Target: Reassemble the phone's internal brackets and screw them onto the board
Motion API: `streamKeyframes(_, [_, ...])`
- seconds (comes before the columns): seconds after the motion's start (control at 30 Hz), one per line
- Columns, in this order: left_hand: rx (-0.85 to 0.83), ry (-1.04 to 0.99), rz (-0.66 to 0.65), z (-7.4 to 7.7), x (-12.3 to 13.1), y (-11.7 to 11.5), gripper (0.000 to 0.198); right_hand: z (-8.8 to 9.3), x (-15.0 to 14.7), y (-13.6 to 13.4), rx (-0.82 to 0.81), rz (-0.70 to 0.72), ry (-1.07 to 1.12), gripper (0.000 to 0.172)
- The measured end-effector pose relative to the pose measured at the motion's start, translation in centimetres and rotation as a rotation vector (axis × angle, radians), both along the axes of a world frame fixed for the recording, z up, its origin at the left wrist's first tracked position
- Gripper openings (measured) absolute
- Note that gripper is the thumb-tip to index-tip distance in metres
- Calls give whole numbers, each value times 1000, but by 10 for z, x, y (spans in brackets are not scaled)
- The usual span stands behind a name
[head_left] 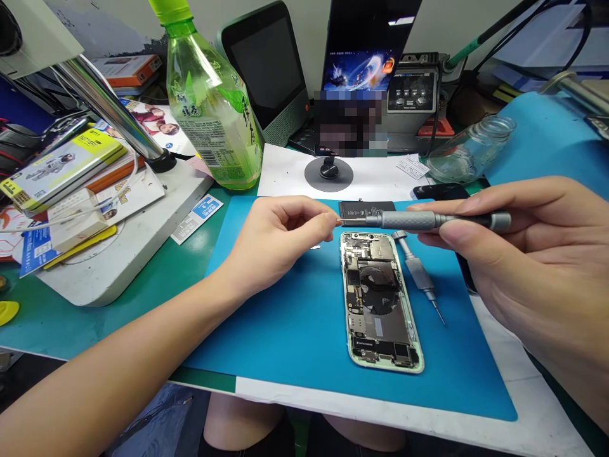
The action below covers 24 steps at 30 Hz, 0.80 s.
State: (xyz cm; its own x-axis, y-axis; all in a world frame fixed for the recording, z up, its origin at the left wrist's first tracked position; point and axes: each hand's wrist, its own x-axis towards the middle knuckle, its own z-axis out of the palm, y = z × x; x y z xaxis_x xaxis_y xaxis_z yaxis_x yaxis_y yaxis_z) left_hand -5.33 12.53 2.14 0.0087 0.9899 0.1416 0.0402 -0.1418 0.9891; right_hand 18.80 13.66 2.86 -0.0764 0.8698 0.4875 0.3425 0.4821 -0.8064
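Note:
My right hand (pixel 514 235) grips a grey precision screwdriver (pixel 409 220), held level with its tip pointing left. At that tip, the thumb and fingers of my left hand (pixel 290 231) are pinched together; whether they hold the tip or a tiny part there is too small to tell. Below the screwdriver lies an opened phone (pixel 380 304) with a pale green frame, its circuit boards and inner plate exposed. Behind it rests a black phone battery (pixel 364 212), partly covered by the screwdriver. A second grey screwdriver (pixel 419 274) lies to the right of the phone.
A blue mat (pixel 285 330) covers the work area. Left stand a green drink bottle (pixel 209 108) and a white stand base (pixel 114 254) piled with boxes and cards. At the back are a phone on a round stand (pixel 328 174) and a glass jar (pixel 469 152).

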Motion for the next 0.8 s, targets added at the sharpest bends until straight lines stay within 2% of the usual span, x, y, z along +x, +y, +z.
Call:
streamKeyframes(0.5, [-10, 113, 44, -2, -1, -1, 18, -1, 0, 0, -25, 18, 36, 15])
streamKeyframes(0.6, [42, 287, 72, -1, -4, -2, 18, -3, 3, 2, -44, 16, 56, 17])
streamKeyframes(0.73, [233, 713, 49, 7, -15, -4, 17, -5, 7, 10, -44, 42, 103, 20])
streamKeyframes(0.8, [255, 849, 36, 12, -21, -4, 17, -5, 7, 13, -69, 40, 130, 19])
